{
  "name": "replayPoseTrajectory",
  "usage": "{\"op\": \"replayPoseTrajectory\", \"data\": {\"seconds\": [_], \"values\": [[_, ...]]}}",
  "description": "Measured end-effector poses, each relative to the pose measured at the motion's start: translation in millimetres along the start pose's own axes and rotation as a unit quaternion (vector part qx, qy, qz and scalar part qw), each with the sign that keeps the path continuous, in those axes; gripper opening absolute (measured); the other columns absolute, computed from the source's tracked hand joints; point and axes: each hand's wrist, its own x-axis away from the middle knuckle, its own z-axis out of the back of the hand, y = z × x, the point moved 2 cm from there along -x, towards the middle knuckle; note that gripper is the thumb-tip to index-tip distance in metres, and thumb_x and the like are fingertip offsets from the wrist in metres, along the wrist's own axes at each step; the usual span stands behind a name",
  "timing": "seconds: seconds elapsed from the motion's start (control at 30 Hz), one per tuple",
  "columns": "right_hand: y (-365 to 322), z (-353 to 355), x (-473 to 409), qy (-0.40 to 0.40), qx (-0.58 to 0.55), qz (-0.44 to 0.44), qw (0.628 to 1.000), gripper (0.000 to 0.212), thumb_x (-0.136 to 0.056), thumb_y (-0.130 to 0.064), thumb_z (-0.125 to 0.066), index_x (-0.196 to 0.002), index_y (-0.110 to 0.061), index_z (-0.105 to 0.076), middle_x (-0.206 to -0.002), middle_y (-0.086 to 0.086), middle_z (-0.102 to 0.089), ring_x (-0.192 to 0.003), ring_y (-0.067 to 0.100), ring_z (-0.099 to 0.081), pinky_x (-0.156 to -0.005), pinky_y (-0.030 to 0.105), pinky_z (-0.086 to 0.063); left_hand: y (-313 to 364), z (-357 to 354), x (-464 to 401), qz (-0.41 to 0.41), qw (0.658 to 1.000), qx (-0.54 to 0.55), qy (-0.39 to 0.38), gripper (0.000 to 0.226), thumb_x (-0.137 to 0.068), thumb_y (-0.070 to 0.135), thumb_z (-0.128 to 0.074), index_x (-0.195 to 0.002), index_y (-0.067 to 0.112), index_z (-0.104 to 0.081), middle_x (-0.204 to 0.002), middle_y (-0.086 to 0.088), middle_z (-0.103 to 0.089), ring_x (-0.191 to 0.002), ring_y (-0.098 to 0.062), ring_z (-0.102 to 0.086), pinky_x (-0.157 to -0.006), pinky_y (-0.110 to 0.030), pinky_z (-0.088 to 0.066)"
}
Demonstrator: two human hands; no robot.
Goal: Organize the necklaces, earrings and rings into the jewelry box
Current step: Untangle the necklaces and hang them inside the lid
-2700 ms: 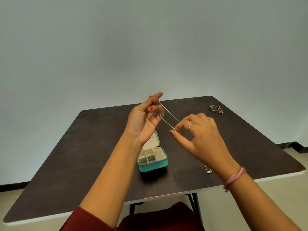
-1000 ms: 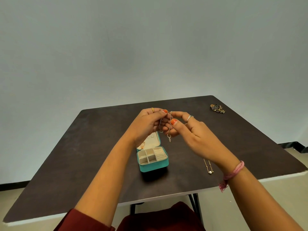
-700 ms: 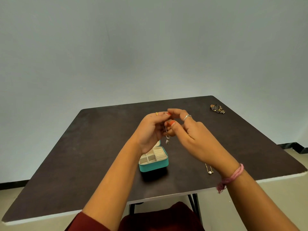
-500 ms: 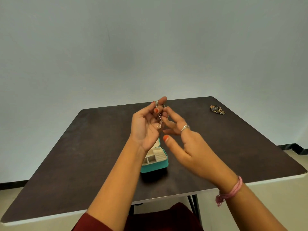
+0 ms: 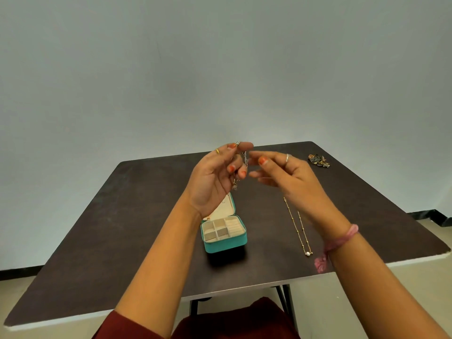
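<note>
My left hand [image 5: 215, 177] is raised above the table, palm toward me, and holds a thin silver necklace [image 5: 244, 157] gathered between thumb and fingers; a small pendant hangs below the fingers. My right hand [image 5: 286, 177] hovers just right of it, fingers loosely spread, its fingertips close to the chain. Beneath the left hand the teal jewelry box [image 5: 225, 243] stands open, showing cream compartments. A gold necklace with a pearl [image 5: 299, 231] lies stretched on the table right of the box.
The dark brown table [image 5: 122, 228] has a small pile of dark, ornate jewelry [image 5: 318, 160] near its far right corner. The table's front edge runs just above my lap. A plain pale wall stands behind.
The silver chain, once stretched between both hands, is now bunched in my left hand. My right hand has drawn slightly away to the right, uncovering the gold necklace.
</note>
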Motion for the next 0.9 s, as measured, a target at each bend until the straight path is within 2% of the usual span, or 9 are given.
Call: {"op": "replayPoseTrajectory", "data": {"seconds": [0.13,0.23,0.3,0.43,0.57,0.63,0.7,0.77,0.9], "values": [[-11,-1,-19,-0.086,-0.028,-0.047,0.995,0.021,-0.09,-0.029,-0.056,-0.105,-0.025,-0.07,-0.097,-0.008,-0.073,-0.093,0.007,-0.066,-0.087,0.027,-0.053,-5,-1,0,0.013,1.0,0.017,-0.004,0.024,-0.093,0.019,-0.047,-0.081,0.007,-0.063,-0.055,0.003,-0.034,-0.055,-0.012,-0.039,-0.056,-0.02,-0.042],[-17,2,-27,-0.134,-0.001,-0.04,0.99,0.02,-0.09,-0.02,-0.059,-0.107,-0.019,-0.07,-0.095,-0.01,-0.074,-0.097,0.001,-0.066,-0.082,0.016,-0.051,-6,2,1,0.024,1.0,0.02,-0.002,0.02,-0.091,0.023,-0.049,-0.078,0.008,-0.055,-0.055,0.004,-0.032,-0.054,-0.011,-0.033,-0.055,-0.02,-0.037],[-19,5,-32,-0.133,0.027,-0.021,0.991,0.021,-0.087,-0.016,-0.064,-0.106,-0.015,-0.071,-0.099,-0.006,-0.074,-0.101,0.003,-0.066,-0.089,0.017,-0.05,-6,1,2,0.032,0.999,0.006,0.003,0.019,-0.089,0.024,-0.049,-0.076,0.011,-0.051,-0.055,0.004,-0.032,-0.054,-0.012,-0.033,-0.055,-0.021,-0.035],[-22,4,-35,-0.085,0.244,0.063,0.964,0.017,-0.087,-0.021,-0.067,-0.103,-0.019,-0.073,-0.094,-0.007,-0.072,-0.089,0.001,-0.066,-0.078,0.011,-0.049,-9,3,0,0.034,0.998,-0.03,0.036,0.021,-0.098,0.019,-0.043,-0.079,0.014,-0.05,-0.059,0.003,-0.036,-0.058,-0.012,-0.032,-0.055,-0.021,-0.036],[-20,-2,-33,-0.066,0.396,0.114,0.909,0.015,-0.092,-0.029,-0.058,-0.099,-0.02,-0.068,-0.094,-0.006,-0.066,-0.083,0.011,-0.061,-0.069,0.025,-0.046,-12,5,-1,0.034,0.997,-0.043,0.057,0.021,-0.098,0.019,-0.045,-0.078,0.014,-0.05,-0.063,0.001,-0.035,-0.06,-0.011,-0.035,-0.056,-0.02,-0.038],[-19,-2,-33,-0.08,0.378,0.109,0.916,0.012,-0.094,-0.029,-0.054,-0.097,-0.02,-0.062,-0.089,-0.01,-0.058,-0.079,0.008,-0.057,-0.066,0.021,-0.043,-14,8,0,0.029,0.997,-0.048,0.062,0.016,-0.093,0.022,-0.052,-0.082,0.012,-0.055,-0.066,0.001,-0.044,-0.061,-0.009,-0.043,-0.058,-0.019,-0.042],[-16,-4,-34,-0.105,0.299,0.071,0.946,0.008,-0.096,-0.023,-0.051,-0.093,-0.02,-0.058,-0.085,-0.01,-0.056,-0.076,0.007,-0.055,-0.065,0.016,-0.042,-16,9,1,0.025,0.997,-0.039,0.055,0.016,-0.085,0.026,-0.058,-0.082,0.01,-0.059,-0.069,0.001,-0.052,-0.062,-0.009,-0.05,-0.062,-0.02,-0.045],[-13,-8,-37,-0.124,0.209,0.03,0.97,0.011,-0.098,-0.017,-0.048,-0.09,-0.02,-0.056,-0.081,-0.006,-0.057,-0.073,0.007,-0.055,-0.068,0.019,-0.044,-21,11,2,0.018,0.998,-0.005,0.053,0.016,-0.081,0.024,-0.06,-0.081,0.009,-0.065,-0.07,-0.001,-0.058,-0.064,-0.009,-0.057,-0.066,-0.019,-0.049],[-5,-16,-40,-0.132,0.11,-0.024,0.985,0.02,-0.098,-0.008,-0.044,-0.084,-0.019,-0.053,-0.076,-0.006,-0.056,-0.061,-0.009,-0.054,-0.058,0.006,-0.04,-31,18,4,0.014,0.996,0.067,0.064,0.017,-0.078,0.014,-0.06,-0.079,0.011,-0.076,-0.074,-0.002,-0.069,-0.072,-0.009,-0.068,-0.075,-0.017,-0.055]]}}
